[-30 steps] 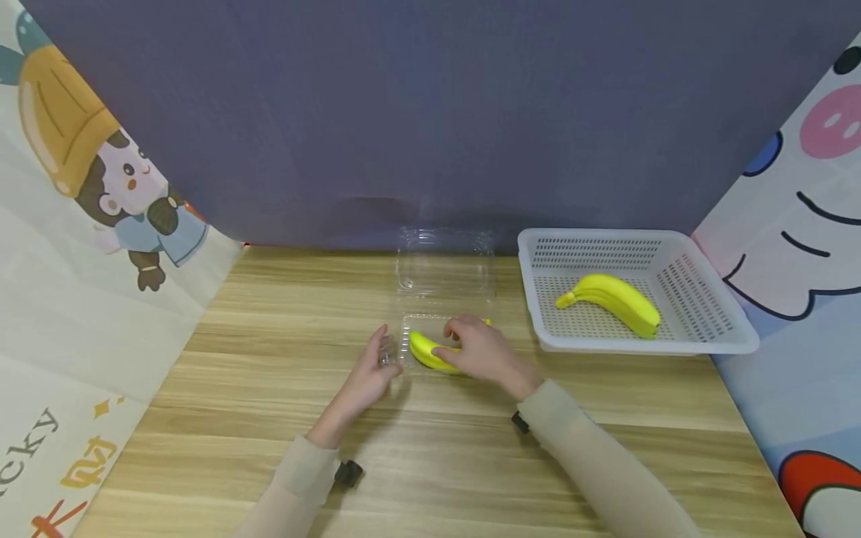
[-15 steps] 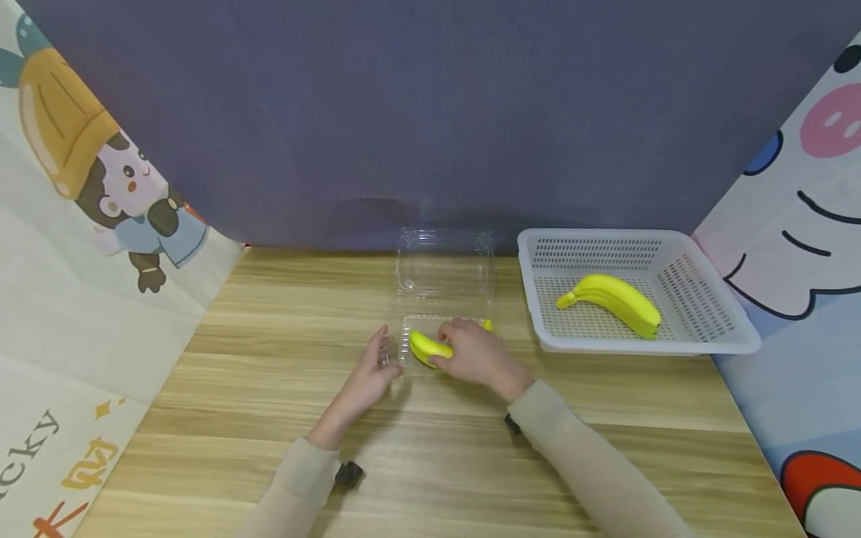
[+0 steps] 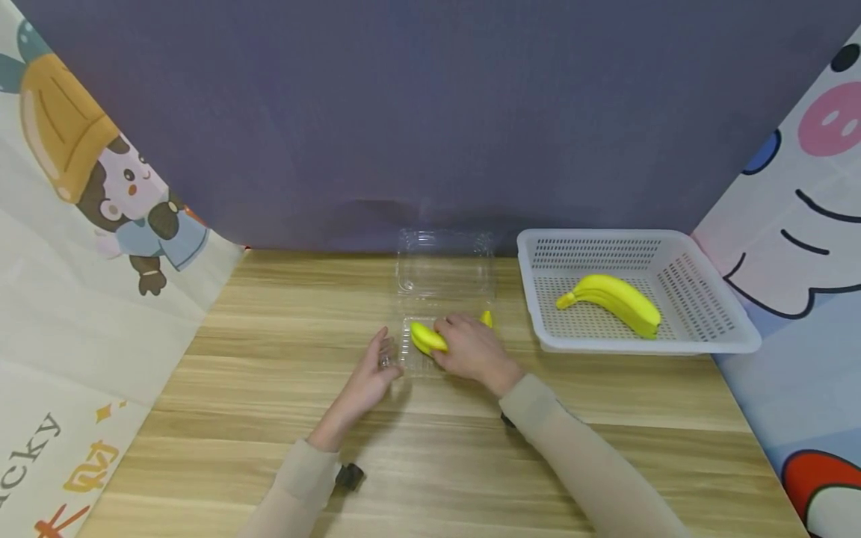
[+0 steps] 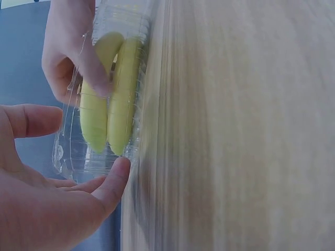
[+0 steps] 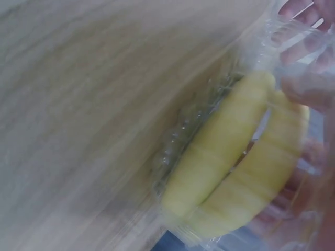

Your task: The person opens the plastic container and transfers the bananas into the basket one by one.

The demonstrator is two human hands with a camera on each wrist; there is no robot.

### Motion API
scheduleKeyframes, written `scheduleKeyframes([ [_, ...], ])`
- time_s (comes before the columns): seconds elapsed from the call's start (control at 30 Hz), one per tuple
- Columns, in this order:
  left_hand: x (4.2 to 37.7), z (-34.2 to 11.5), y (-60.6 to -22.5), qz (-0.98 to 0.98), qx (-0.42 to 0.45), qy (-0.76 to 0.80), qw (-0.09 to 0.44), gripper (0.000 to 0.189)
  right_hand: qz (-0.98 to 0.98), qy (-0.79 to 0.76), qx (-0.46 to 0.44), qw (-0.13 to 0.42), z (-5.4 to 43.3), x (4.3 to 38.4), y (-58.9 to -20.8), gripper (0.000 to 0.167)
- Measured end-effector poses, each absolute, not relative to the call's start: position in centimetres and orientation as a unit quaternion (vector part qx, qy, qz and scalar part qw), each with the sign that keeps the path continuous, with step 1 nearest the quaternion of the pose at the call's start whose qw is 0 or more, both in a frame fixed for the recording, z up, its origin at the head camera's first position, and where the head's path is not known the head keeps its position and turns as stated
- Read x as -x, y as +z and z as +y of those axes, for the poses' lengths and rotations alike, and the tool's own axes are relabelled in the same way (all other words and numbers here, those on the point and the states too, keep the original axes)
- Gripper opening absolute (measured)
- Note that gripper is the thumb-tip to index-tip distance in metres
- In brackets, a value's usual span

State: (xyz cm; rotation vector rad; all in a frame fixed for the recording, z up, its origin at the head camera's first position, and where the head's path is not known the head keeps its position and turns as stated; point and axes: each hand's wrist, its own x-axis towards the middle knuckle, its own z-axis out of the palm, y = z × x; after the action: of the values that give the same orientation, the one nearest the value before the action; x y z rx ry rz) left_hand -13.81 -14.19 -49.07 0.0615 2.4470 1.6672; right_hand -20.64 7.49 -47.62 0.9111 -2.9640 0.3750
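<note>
A hinged clear plastic clamshell box (image 3: pixel 406 351) lies on the table with its lid (image 3: pixel 444 273) folded back toward the dark panel. In its base are yellow bananas (image 3: pixel 425 338); the left wrist view shows two (image 4: pixel 123 99) side by side. My right hand (image 3: pixel 471 350) reaches over and grips the bananas, thumb on the near side, hiding their middle; one end (image 3: pixel 487 319) shows past the knuckles. At the box's left end my left hand (image 3: pixel 370 373) rests with fingers extended, thumb and forefinger spread at the clear wall. In the right wrist view both bananas (image 5: pixel 220 151) are blurred.
A white perforated basket (image 3: pixel 723 329) stands to the right, holding more yellow bananas (image 3: pixel 615 299). Behind the wooden table (image 3: pixel 430 456) rises a dark panel (image 3: pixel 430 112). Printed cartoon sheets (image 3: pixel 67 314) flank both sides.
My right hand has curled closer round the bananas and moved slightly left and away from me; the bananas have shifted back inside the box. The left hand stays in place.
</note>
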Motion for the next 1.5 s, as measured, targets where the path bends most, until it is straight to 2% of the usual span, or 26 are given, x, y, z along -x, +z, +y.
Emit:
scheduleKeyframes([
  [0.7, 13.8, -14.1, -49.1, 0.821, -0.021, 0.563, 0.091, 0.085, -0.944, 0.124, -0.304, -0.037, 7.3, 21.9, -48.5, 0.033],
  [1.03, 13.8, -14.1, -49.0, 0.821, -0.023, 0.563, 0.089, 0.085, -0.936, 0.133, -0.327, 0.001, 7.5, 21.9, -47.9, 0.032],
  [1.33, 13.9, -14.1, -49.1, 0.827, -0.024, 0.555, 0.088, 0.085, -0.931, 0.139, -0.333, 0.048, 7.8, 21.1, -45.8, 0.04],
  [1.5, 13.9, -14.1, -49.2, 0.827, -0.023, 0.555, 0.087, 0.085, -0.924, 0.16, -0.338, 0.079, 8.0, 20.5, -44.6, 0.039],
])
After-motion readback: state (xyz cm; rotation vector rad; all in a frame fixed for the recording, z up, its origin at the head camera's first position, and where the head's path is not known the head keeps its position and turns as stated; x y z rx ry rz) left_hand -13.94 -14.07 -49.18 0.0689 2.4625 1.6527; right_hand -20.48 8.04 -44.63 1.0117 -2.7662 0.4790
